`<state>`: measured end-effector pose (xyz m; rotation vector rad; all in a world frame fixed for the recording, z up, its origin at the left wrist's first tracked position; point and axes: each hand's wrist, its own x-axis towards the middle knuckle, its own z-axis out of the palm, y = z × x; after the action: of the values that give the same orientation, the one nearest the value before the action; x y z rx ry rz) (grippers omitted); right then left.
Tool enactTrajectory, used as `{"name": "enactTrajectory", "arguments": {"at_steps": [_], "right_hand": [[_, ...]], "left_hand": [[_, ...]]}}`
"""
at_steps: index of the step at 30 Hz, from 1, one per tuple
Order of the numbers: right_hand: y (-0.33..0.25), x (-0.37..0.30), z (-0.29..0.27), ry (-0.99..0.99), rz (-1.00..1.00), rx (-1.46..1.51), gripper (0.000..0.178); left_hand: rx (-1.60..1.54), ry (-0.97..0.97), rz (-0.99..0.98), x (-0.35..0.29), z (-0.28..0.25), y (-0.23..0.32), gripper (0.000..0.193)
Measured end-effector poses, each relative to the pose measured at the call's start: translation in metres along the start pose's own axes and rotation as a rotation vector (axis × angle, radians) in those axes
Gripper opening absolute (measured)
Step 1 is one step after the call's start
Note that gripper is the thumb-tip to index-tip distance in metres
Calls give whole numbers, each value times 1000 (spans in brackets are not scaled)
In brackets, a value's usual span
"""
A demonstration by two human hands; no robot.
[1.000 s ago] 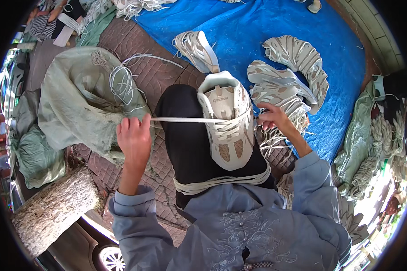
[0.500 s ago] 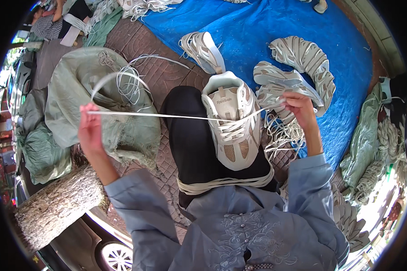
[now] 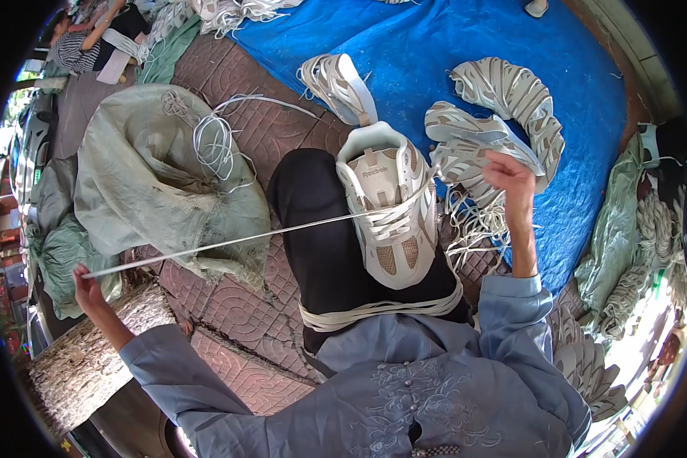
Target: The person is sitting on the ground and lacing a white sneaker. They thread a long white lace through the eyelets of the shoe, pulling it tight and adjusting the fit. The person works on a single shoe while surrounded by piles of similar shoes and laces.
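Note:
A white and beige sneaker (image 3: 394,263) lies on my lap, toe toward me, its front eyelets laced. From it a white shoelace (image 3: 229,242) runs taut to the far left, where my left hand (image 3: 90,288) pinches it. My right hand (image 3: 511,177) is raised right of the sneaker with its fingers curled closed; whether lace is in them I cannot make out. A short piece of lace stands up by the sneaker's right eyelets. A bundle of pale laces (image 3: 382,313) is wrapped across my thighs.
A blue tarp (image 3: 404,46) carries a curved row of sneakers (image 3: 523,95), with a single sneaker (image 3: 336,80) at its edge. A pale sack (image 3: 114,183) with loose white laces (image 3: 215,145) stands left. Loose laces (image 3: 473,229) hang beside my knee. Another person (image 3: 80,49) sits far left.
My left hand has moved outward left and toward me, drawing the lace longer. My right hand has shifted slightly, and the lace no longer visibly stretches to its fingertips.

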<state>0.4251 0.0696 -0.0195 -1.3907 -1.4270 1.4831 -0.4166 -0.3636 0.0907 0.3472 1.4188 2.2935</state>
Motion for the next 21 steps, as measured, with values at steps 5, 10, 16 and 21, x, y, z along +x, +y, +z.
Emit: {"name": "enactTrajectory", "arguments": {"at_steps": [5,10,16,21], "right_hand": [[4,-1,49,-310,61,-218,55],[14,30,66,-409,-140,-823,33],[41,28,61,-303,-352,-889,8],[14,-1,39,161,-442,-635,13]], "left_hand": [[72,58,171,6,14,56,13],[221,-95,291,-2,58,72,12],[232,6,196,-18,65,-3,35],[197,83,98,-19,33,-31,34]]}}
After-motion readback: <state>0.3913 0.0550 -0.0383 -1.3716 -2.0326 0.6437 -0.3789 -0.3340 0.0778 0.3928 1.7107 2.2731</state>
